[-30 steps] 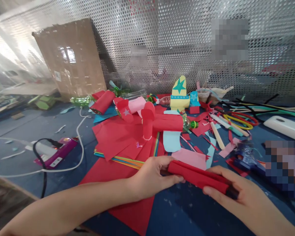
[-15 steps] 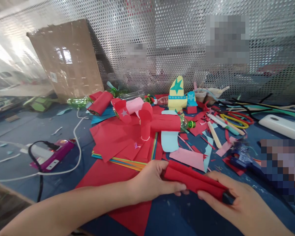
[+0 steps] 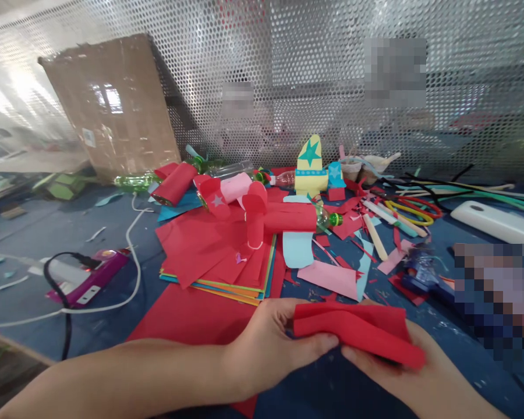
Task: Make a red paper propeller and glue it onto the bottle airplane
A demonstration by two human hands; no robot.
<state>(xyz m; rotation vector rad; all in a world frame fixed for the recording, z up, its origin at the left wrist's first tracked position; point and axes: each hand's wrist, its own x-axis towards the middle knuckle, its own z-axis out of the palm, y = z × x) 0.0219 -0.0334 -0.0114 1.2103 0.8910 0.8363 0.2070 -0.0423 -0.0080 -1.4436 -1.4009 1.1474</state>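
A folded piece of red paper (image 3: 358, 329) is stretched between my two hands above the front of the blue table. My left hand (image 3: 275, 343) pinches its left end, thumb in front and fingers behind. The right end sits in my right hand (image 3: 402, 366), whose fingers are partly hidden behind the paper. Just beyond them lie a stack of red and coloured paper (image 3: 213, 250) and a pink paper piece (image 3: 327, 278). Behind these rests a bottle airplane (image 3: 288, 218) wrapped in red paper with light blue wings and a green cap.
At left is a purple power strip (image 3: 89, 279) with white and black cables. A cardboard sheet (image 3: 113, 110) leans on the perforated metal wall. To the right lie a blue glue gun (image 3: 423, 276), a white device (image 3: 498, 224), sticks and paper scraps. A yellow paper-covered model (image 3: 311, 180) stands behind.
The red paper has turned from slanting to nearly level and looks more opened out. The dark end seen at its right is now out of sight. The right hand has dropped slightly.
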